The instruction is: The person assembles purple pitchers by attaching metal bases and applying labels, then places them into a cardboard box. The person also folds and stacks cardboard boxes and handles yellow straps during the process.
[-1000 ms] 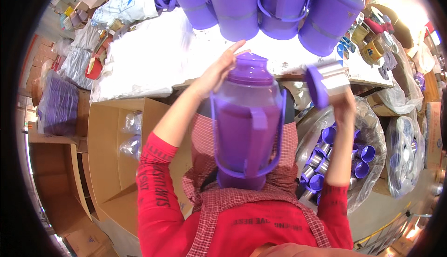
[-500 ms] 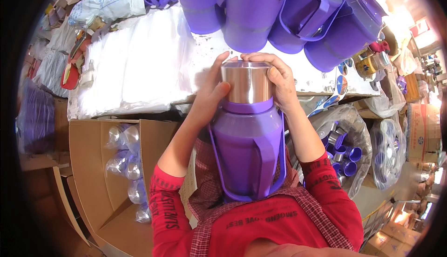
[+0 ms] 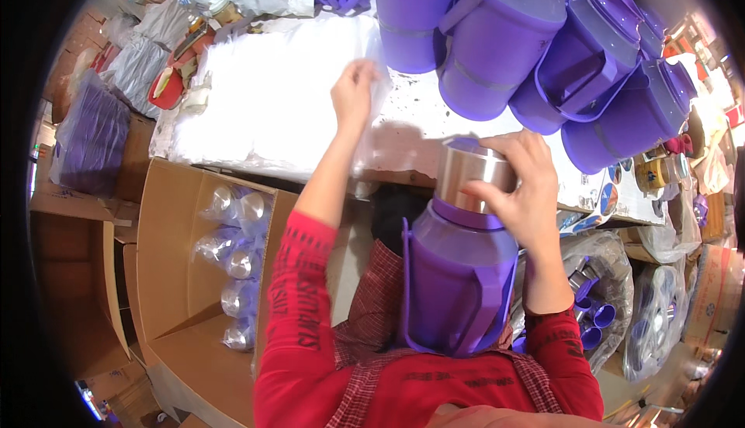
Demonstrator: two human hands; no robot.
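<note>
The person's right hand is curved around a steel cup with a purple rim, its thumb on the near side and its fingers over the top and far side, so that the grip is partly closed and firmly shaped to the metal. The cup sits upside down over the neck of a purple vacuum flask, which is in front of the person's chest, close to the red checked apron and near the table's edge; its base is hidden. A fixed side handle faces the person, and a thin purple carrying handle hangs around the body. The left hand is over the white table, fingers drawn in toward the thumb at the right edge of a stack of clear plastic bags; glare and blur make it hard to tell whether it has hold of the film. Beyond the right hand, more purple flasks stand crowded together on the table. An open cardboard box holding clear-wrapped items is at the person's left, and a clear sack of purple-rimmed cups is at the right.
</note>
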